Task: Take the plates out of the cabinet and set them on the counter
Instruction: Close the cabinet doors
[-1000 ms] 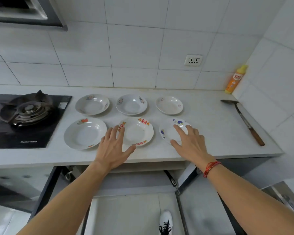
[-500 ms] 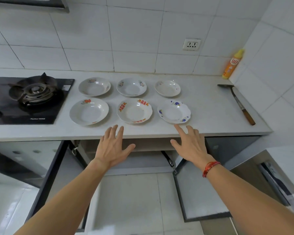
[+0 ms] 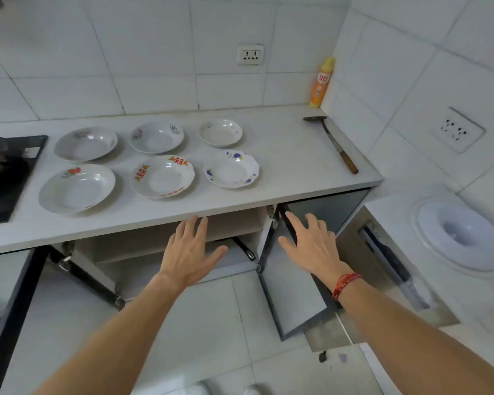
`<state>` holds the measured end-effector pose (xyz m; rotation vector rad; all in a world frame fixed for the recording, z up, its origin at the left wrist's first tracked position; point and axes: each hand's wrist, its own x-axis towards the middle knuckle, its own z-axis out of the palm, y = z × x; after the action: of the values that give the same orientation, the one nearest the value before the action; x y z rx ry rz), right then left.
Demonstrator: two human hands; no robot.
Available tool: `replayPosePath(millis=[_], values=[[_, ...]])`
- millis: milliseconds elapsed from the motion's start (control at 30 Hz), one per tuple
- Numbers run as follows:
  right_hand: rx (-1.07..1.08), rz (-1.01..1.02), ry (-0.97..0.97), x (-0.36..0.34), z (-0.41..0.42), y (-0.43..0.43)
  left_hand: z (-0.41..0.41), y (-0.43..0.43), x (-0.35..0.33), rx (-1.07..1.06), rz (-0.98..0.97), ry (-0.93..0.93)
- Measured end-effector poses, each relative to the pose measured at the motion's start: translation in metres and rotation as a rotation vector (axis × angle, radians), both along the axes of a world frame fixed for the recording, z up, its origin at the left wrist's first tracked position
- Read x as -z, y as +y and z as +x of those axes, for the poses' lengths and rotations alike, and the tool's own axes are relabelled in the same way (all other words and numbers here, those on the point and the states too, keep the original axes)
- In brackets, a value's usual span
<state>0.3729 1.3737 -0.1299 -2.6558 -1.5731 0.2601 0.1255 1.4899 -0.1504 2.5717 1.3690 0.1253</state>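
Several white plates lie in two rows on the grey counter (image 3: 291,166). In the front row are a plate with a red flower (image 3: 77,188), one with red-orange marks (image 3: 163,176) and a scalloped one with blue flowers (image 3: 231,169). Behind them lie three plainer plates (image 3: 86,143) (image 3: 156,137) (image 3: 220,132). The cabinet (image 3: 143,246) below stands open, and the shelf that shows holds no plates. My left hand (image 3: 190,250) hovers with fingers spread in front of the cabinet opening. My right hand (image 3: 311,246) hovers flat over the right door's top edge. Both hold nothing.
A gas hob (image 3: 3,172) sits at the counter's left end. A spatula with a wooden handle (image 3: 332,142) and an orange bottle (image 3: 321,84) are at the right, by the tiled side wall. Both cabinet doors (image 3: 291,286) swing out toward me. A white lid (image 3: 459,232) lies lower right.
Both hands have drawn back from the front plates, off the counter and down to the cabinet opening. The view has shifted right and down.
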Motion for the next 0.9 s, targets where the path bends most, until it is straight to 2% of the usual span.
replayPosePath(millis=[267,467,700,900], values=[[0.223,-0.110,0.043,0.020,0.057,-0.080,0.088,-0.033,0.021,0.207,-0.082,0.008],[0.289,-0.175,0.103,0.043,0.071,-0.098,0.126,-0.045,0.041,0.295,-0.123,0.018],[0.326,-0.220,0.284,0.095,0.076,-0.095,0.174,-0.050,0.082,0.359,-0.205,0.050],[0.413,-0.207,0.494,0.137,0.076,-0.091,0.221,-0.060,0.125,0.507,-0.221,0.117]])
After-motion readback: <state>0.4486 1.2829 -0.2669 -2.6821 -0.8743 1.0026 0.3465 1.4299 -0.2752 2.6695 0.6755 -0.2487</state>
